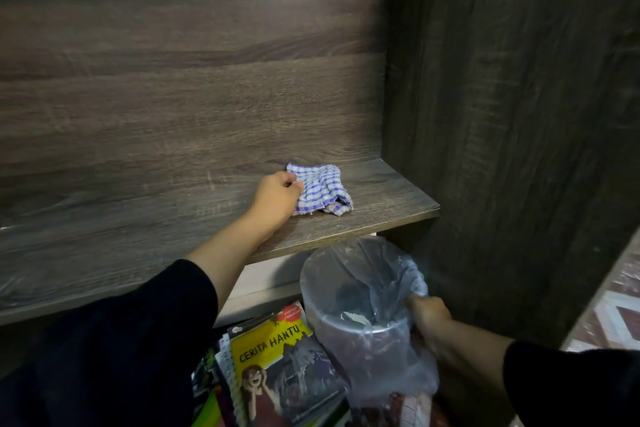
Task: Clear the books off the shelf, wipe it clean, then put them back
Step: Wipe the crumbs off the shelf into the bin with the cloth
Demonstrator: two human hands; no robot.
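Note:
The dark wood shelf [374, 208] holds no books. A blue-and-white checked cloth [320, 192] lies crumpled on it near the right end. My left hand [277, 199] grips the cloth's left edge on the shelf board. Below the shelf, my right hand [427, 317] holds the rim of a small bin [360, 302] lined with a clear plastic bag, lifted just under the shelf's front edge. A pile of books [273, 371] lies below, topped by a yellow one titled "Cerita Hantu".
The cabinet's dark side panel [512, 149] rises at the right of the shelf, its back panel [173, 87] behind. A patterned floor [613, 312] shows at the far right. Spiral-bound notebooks [227, 388] lie at the pile's left.

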